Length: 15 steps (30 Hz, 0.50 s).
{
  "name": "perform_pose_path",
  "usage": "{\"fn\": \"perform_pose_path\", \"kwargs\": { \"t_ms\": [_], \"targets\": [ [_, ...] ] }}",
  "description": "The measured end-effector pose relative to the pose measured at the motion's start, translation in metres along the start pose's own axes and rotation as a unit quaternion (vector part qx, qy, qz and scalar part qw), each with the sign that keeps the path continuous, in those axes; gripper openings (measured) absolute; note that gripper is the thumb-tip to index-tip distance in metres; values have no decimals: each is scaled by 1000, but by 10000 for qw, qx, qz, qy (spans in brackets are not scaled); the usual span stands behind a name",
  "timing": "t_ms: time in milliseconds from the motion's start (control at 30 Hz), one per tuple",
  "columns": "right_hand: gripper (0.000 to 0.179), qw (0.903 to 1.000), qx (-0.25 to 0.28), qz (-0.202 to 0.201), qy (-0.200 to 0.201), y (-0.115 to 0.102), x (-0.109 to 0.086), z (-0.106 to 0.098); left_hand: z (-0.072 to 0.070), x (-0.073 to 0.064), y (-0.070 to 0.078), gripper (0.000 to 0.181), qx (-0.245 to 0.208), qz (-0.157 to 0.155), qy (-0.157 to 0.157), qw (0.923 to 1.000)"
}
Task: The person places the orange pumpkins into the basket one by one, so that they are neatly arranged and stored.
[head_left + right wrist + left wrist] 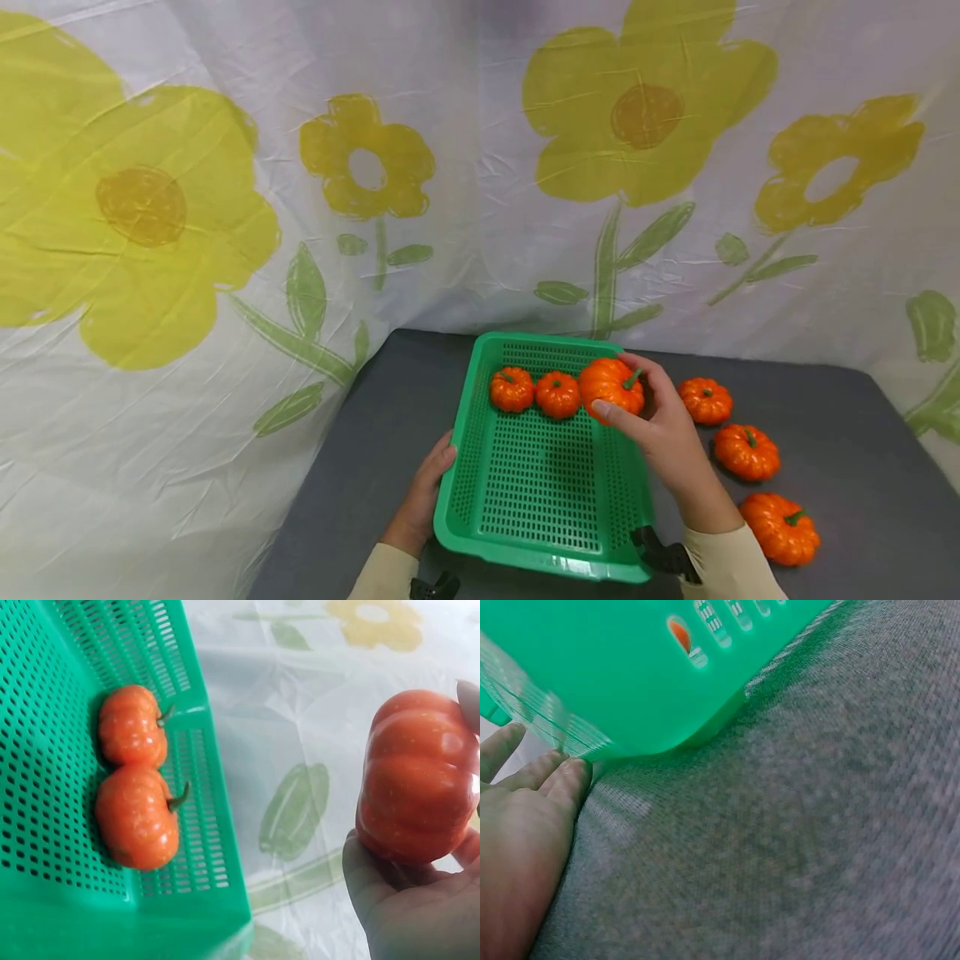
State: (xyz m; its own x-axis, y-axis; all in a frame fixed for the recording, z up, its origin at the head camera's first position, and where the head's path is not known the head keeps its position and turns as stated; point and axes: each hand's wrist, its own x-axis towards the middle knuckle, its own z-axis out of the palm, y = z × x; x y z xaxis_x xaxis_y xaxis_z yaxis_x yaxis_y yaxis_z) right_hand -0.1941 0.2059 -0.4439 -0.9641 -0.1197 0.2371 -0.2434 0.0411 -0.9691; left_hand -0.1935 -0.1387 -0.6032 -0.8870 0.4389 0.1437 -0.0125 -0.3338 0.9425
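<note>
My right hand (671, 437) grips a small orange pumpkin (607, 387) with a green stem, thumb on the near side and fingers behind. It is above the right far part of a green plastic basket (543, 563); in the right wrist view this pumpkin (420, 776) is apart from the basket wall. Two more pumpkins, one at left (512, 390) and one beside it (558, 395), sit against the basket's far wall. My left hand (423, 492) holds the basket's left side; in the left wrist view its fingertips (571, 771) touch the outer wall low down.
On the grey tabletop (337, 492), right of the basket, lie a far pumpkin (705, 401), a middle pumpkin (747, 452) and a near pumpkin (780, 528), in a slanting row. A white flower-printed curtain (465, 250) hangs behind and to the sides of the table.
</note>
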Motion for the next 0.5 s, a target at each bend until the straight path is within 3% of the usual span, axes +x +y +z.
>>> {"fn": "perform_pose_path", "kwargs": {
  "t_ms": [167,500],
  "targets": [
    [71,9999,-22,73,-111,5,5,10,0,0,-1,65,-46,-76,103,9999],
    [70,9994,-95,226,-259,12,15,32,-1,1,0,65,-94,-39,-46,9999]
  ]
}}
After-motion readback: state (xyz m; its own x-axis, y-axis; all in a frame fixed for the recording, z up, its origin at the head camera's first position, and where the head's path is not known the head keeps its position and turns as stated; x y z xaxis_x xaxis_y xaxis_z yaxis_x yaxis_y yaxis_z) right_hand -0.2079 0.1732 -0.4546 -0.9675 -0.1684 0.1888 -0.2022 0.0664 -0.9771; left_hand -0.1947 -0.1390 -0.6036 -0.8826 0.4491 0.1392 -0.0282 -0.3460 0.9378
